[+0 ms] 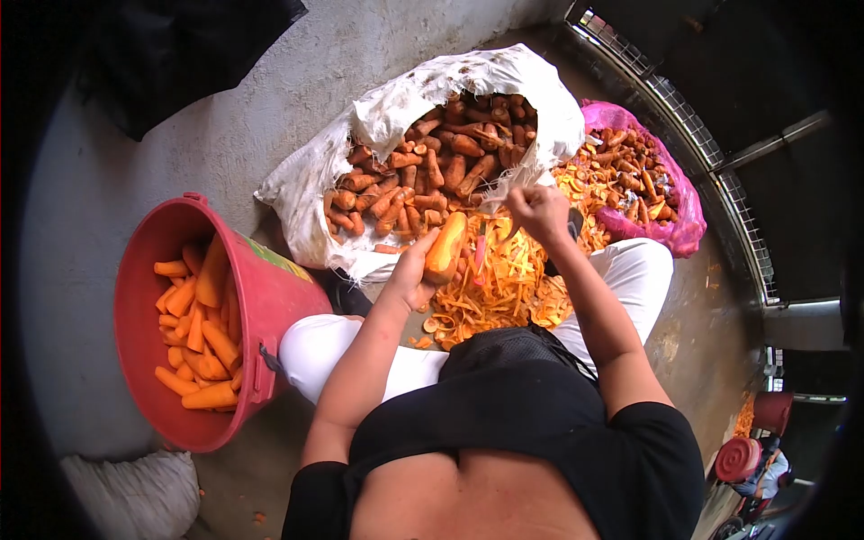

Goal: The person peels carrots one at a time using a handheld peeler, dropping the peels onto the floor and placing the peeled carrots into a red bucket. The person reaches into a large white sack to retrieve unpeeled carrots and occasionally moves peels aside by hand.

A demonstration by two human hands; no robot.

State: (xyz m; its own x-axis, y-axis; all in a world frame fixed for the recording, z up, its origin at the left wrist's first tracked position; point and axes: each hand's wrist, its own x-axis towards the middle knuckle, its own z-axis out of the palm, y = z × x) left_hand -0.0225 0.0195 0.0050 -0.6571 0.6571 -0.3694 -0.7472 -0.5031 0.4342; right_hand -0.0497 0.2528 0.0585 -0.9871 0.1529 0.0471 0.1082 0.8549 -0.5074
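Observation:
A thick, partly peeled carrot (447,247) lies in my left hand (415,277), whose fingers wrap round its lower side. My right hand (540,212) is closed in a fist to the right of the carrot, apart from it. A thin dark piece shows just below that fist, but I cannot make out what the hand holds. Beneath both hands spreads a heap of orange peelings (490,297). Just beyond them, a torn white sack (310,202) lies on its side, its mouth full of unpeeled carrots (432,171).
At left stands a tilted red bucket (135,306) with peeled carrots (198,333) inside. A pink bag (688,211) of carrot pieces and scraps lies at right. A whitish sack (135,495) is at lower left. Another person (765,474) is far off at lower right.

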